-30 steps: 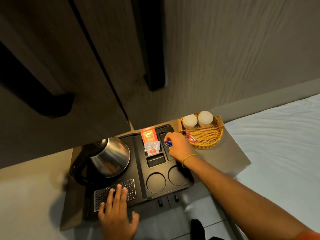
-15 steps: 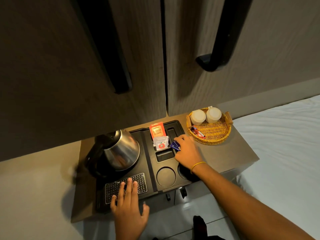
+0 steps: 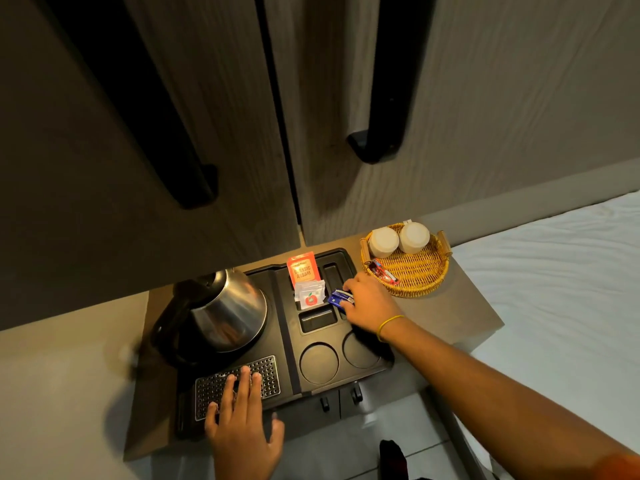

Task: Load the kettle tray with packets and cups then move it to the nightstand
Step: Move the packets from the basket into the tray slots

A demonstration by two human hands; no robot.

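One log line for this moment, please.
right hand: holding blue packet at black kettle tray slot | left hand: flat on metal drip grille | white cups: in wicker basket

There is one view only, from a camera on the person's head, high above the desk (image 3: 460,317) and looking steeply down and forward at it. The wide lens bends the cupboard doors (image 3: 207,116) that rise beyond the fingers. The kettle tray (image 3: 287,327) sits mid-frame, fairly near; the left hand (image 3: 242,424) lies at the bottom edge, closest to the lens. The right hand (image 3: 370,306) reaches in from the lower right corner, the bed (image 3: 554,289) out past it.
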